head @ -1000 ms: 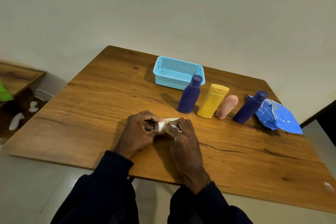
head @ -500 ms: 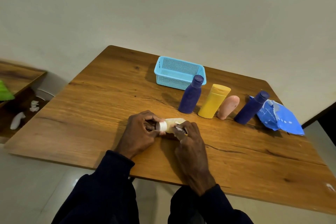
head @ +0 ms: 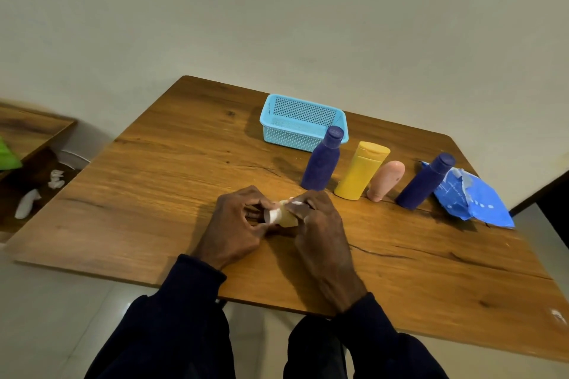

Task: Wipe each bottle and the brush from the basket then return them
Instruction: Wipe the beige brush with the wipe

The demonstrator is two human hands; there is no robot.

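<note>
The left hand (head: 237, 221) and right hand (head: 317, 224) pinch a small cream white-capped bottle (head: 281, 216) near the front edge of the wooden table (head: 154, 194), and the blue plastic mesh basket (head: 289, 137) looks empty, so nothing is back yet.

I see the left purple bottle (head: 323, 163), yellow bottle (head: 360, 172), pink bottle (head: 385, 180) and right purple bottle (head: 425, 181) lined up close together, barring the right side. The blue packet (head: 471, 197) lies just beside the row's right end. Bare table (head: 184, 169) left of the row leads open to the basket (head: 303, 123).
</note>
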